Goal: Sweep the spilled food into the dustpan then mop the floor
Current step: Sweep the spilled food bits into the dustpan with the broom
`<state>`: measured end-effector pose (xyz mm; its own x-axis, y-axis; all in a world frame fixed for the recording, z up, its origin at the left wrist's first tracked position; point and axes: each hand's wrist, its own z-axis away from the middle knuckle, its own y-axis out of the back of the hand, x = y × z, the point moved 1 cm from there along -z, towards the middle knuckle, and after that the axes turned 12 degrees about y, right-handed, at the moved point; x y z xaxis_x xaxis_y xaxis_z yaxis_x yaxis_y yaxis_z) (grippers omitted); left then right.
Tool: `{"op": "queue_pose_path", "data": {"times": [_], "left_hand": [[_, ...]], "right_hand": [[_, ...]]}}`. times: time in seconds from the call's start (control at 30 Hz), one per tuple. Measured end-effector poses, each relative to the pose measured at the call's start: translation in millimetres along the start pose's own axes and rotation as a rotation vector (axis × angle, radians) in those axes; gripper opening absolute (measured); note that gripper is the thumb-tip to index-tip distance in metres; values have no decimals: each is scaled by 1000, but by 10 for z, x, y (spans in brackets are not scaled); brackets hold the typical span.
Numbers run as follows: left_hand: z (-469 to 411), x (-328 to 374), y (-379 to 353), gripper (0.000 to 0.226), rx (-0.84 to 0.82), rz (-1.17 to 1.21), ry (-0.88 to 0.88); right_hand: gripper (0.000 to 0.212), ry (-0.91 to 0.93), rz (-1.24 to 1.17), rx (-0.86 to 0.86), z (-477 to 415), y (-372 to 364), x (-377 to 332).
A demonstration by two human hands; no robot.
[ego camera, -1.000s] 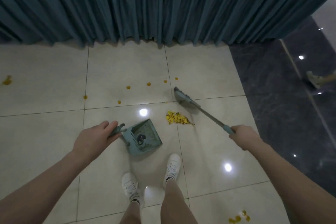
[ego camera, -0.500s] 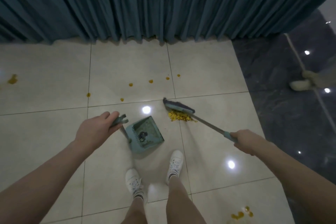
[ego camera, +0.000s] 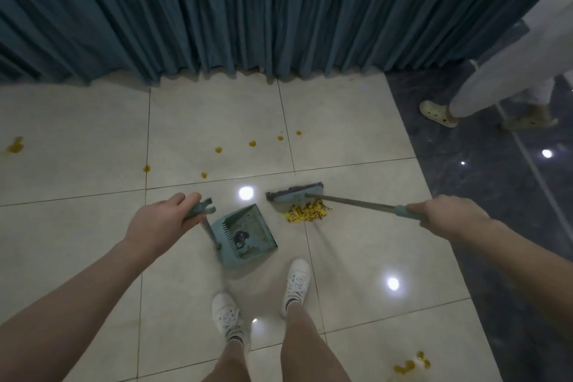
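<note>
Glossy tiles (ego camera: 77, 226) bear crumbly yellow food (ego camera: 307, 212) (heaped); left fingers (ego camera: 186, 199) grip the dustpan handle (ego camera: 202, 210), right fingers (ego camera: 431, 211) the broomstick (ego camera: 356, 202).

the head of the broom (ego camera: 341, 201) hides the far edge of the food pile (ego camera: 307, 213). a dark lump (ego camera: 241, 236) in the dustpan (ego camera: 260, 223) is too small to identify. a second person (ego camera: 496, 77) at right is cut off by the edge, legs only.
</note>
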<state>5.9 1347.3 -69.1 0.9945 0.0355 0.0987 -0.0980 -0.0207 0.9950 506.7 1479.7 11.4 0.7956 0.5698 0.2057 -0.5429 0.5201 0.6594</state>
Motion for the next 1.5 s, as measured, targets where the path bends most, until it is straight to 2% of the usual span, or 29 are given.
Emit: {"op": "queue_pose_path", "data": {"times": [0.27, 0.4, 0.5, 0.6, 0.7, 0.83, 0.93, 1.07, 1.13, 1.3, 1.4, 1.5], "left_hand": [[38, -47, 34, 39, -4, -8, 10], [18, -41, 12, 32, -19, -18, 9], [-17, -40, 28, 38, -45, -23, 19], [-43, -56, 29, 39, -51, -32, 16], [-60, -37, -6, 29, -49, -45, 19], [-97, 69, -32, 32, -88, -42, 27], [-117, 112, -50, 31, -72, -31, 0], [-141, 158, -24, 35, -73, -15, 12], [-144, 190, -36, 36, -70, -6, 6], [-146, 266, -88, 30, -83, -3, -28], [-149, 323, -118, 36, -83, 11, -28], [-138, 383, -170, 31, -67, 11, -20]], "right_hand": [[40, -70, -320, 83, -442, -215, -384], [32, -98, -320, 74, -559, -375, -610], [33, -112, -329, 25, -528, -471, -582], [36, -85, -284, -32, -409, -533, -341], [39, -45, -195, -93, -238, -516, -38], [42, -44, -176, -71, 10, -397, 259], [45, -92, -331, -39, 159, -455, 415], [40, -265, -790, 33, 348, -627, 462], [38, -328, -926, 41, 400, -690, 427], [29, -414, -1023, 60, 342, -670, 250], [29, -462, -992, 10, 220, -669, 126], [23, -461, -962, -57, 124, -723, -171]]}}
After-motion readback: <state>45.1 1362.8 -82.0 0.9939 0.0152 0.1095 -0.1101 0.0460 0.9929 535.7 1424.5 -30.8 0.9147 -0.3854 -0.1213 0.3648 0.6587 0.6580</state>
